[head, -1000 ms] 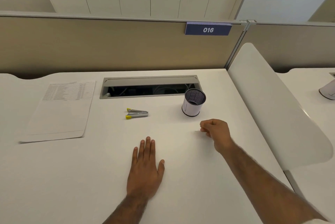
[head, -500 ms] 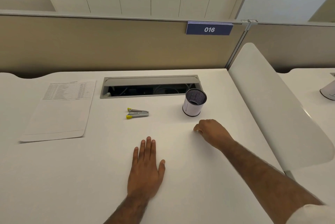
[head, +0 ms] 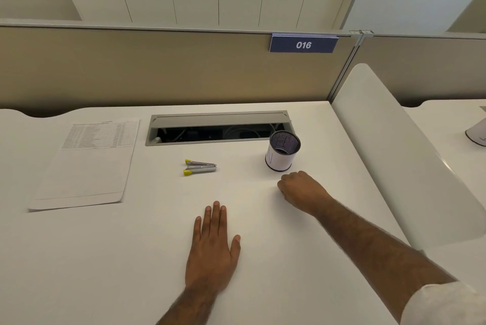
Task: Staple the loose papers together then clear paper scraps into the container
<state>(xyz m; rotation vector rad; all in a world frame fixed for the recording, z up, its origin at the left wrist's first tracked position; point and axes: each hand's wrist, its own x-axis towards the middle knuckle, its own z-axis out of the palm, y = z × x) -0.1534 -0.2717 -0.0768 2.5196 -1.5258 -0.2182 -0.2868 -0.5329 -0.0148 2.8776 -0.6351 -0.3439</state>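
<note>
A sheet stack of printed papers (head: 86,164) lies flat at the desk's left. A small silver stapler (head: 200,167) with yellow tips lies near the middle. The container (head: 282,151), a black mesh cup wrapped in white paper, stands upright to the right of it. My left hand (head: 213,248) rests flat on the desk (head: 79,259), fingers straight, holding nothing. My right hand (head: 302,190) sits just in front of the container with its fingers curled down onto the desk. No scrap shows in or under it.
An open grey cable hatch (head: 218,127) is set in the desk behind the stapler. A white curved divider (head: 394,154) borders the desk's right side. A beige partition with a blue 016 sign (head: 303,44) closes the back.
My right hand has dropped from slightly raised down to the desk surface and shifted a little left, fingers still curled. The left hand, papers, stapler and container have not moved.
</note>
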